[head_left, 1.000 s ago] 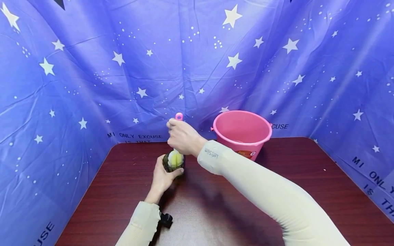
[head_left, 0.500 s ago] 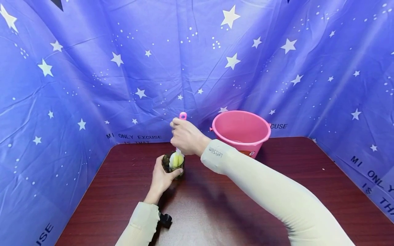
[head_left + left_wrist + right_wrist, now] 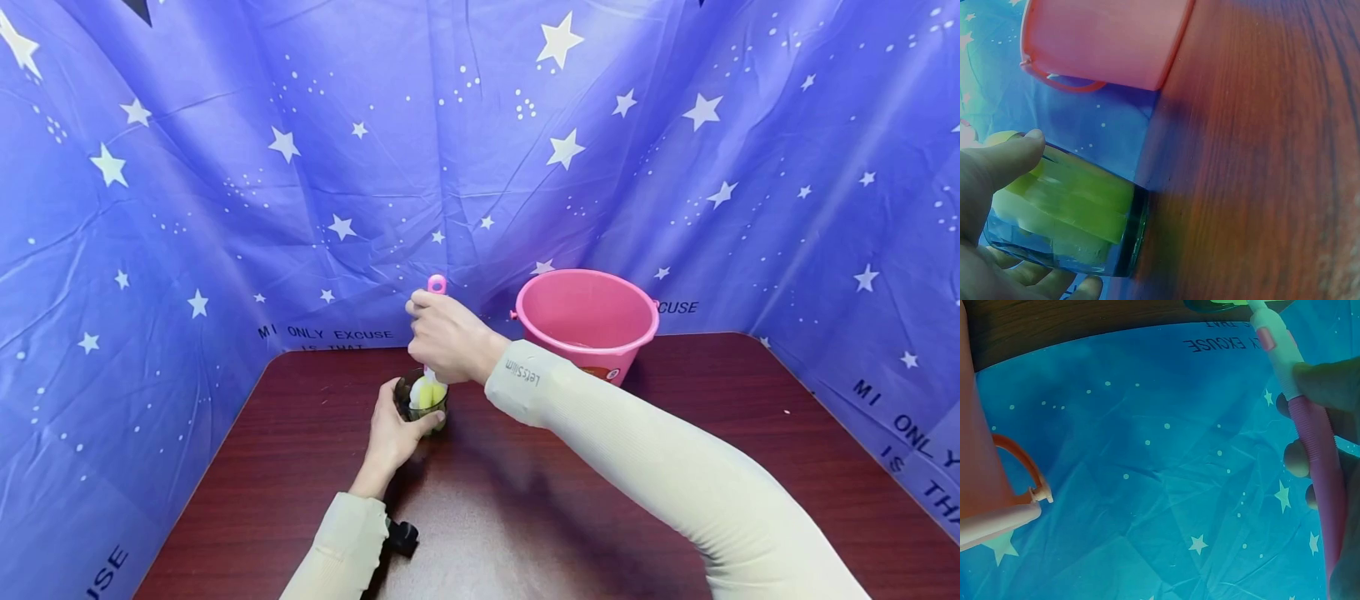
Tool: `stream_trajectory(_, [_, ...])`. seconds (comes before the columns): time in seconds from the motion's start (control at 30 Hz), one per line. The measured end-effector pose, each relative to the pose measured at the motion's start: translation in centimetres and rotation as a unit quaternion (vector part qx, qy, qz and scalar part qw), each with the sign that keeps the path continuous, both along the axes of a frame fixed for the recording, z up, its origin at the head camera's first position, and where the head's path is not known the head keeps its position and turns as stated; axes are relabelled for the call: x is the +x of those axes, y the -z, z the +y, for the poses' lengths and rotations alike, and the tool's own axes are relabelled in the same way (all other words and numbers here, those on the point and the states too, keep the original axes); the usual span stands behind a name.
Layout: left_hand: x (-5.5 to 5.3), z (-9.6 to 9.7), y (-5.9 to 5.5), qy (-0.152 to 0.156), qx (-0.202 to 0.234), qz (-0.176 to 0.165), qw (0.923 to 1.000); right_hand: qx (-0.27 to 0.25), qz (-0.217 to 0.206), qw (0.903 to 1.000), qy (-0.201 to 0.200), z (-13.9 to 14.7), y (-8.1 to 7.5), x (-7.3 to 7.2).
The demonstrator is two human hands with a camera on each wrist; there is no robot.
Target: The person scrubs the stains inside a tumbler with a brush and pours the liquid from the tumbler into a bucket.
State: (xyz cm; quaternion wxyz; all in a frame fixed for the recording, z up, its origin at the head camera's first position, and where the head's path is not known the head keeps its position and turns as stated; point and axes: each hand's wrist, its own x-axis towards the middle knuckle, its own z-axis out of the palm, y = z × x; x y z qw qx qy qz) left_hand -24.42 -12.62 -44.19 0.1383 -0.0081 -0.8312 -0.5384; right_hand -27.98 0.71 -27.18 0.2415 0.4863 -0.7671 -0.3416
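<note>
A dark-tinted drinking glass [image 3: 403, 395] stands on the table, seen through its side in the left wrist view. My left hand [image 3: 393, 431] grips it, thumb on the near side and fingers around the far side. Inside the glass sits the yellow and white sponge head [image 3: 427, 393] of a cup brush. Above it my right hand [image 3: 447, 336] holds the brush's pink and white handle [image 3: 1315, 434] roughly upright. The handle's looped pink end sticks out over that fist. In the right wrist view the sponge is mostly out of frame.
A pink bucket [image 3: 588, 343] stands to the right of the hands near the table's back edge. Behind the dark red-brown table [image 3: 600, 467] hangs a blue star-patterned cloth [image 3: 390, 175]. A black device [image 3: 402, 537] is at the left wrist.
My right hand and the brush shifted slightly right, then back left, and the sponge now sits a little lower in the glass. The left hand keeps its hold on the glass.
</note>
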Motion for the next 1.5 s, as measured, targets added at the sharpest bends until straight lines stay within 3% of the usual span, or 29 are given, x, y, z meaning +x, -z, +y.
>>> stream_trajectory(0.6, [-0.1,-0.2,-0.1,-0.003,-0.015,0.004,0.9999,0.021,0.029,0.9987,-0.037,-1.5,-0.3,1.1])
stream_trajectory(0.97, [0.0,-0.2,0.0,-0.001,-0.012,-0.005,0.9999,0.03,0.08,0.9939,-0.07,-2.3,-0.2,1.3])
stream_trajectory(1.27, [0.1,-0.1,0.0,0.001,-0.008,0.008,0.9999,0.032,0.088,0.9944,-0.049,-2.6,0.0,0.8])
stream_trajectory(1.5, [0.2,0.0,-0.1,-0.002,-0.007,-0.009,0.9999,0.033,0.078,0.9961,-0.027,-2.5,0.3,0.2])
